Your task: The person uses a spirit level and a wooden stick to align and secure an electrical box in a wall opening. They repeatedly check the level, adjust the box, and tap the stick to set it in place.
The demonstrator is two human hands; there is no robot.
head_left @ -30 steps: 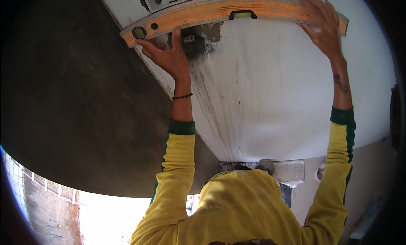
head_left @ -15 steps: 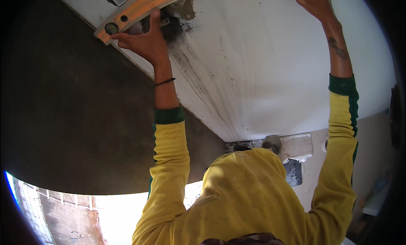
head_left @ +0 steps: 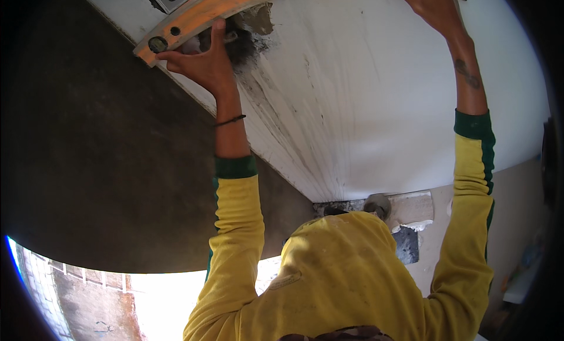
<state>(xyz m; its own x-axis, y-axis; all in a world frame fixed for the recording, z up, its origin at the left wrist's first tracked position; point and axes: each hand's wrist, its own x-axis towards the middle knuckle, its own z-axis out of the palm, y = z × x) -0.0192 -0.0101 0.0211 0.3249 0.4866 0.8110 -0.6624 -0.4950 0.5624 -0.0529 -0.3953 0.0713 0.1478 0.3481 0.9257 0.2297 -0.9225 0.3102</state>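
Left hand spread, touching orange level near white wall's left edge; right hand cropped, can't tell grip tbh.

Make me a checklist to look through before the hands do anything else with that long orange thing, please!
1. Left hand touching the orange level: ok, thumb and a finger meet its lower edge.
2. Right hand gripping firmly: cannot tell, the top of the picture cuts off its fingers.
3. Whole level in view: not ok, its middle runs out of the picture.
4. Bubble in the round vial centred: cannot tell, too small.
5. Wall clean: not ok, dark streaks run down it.
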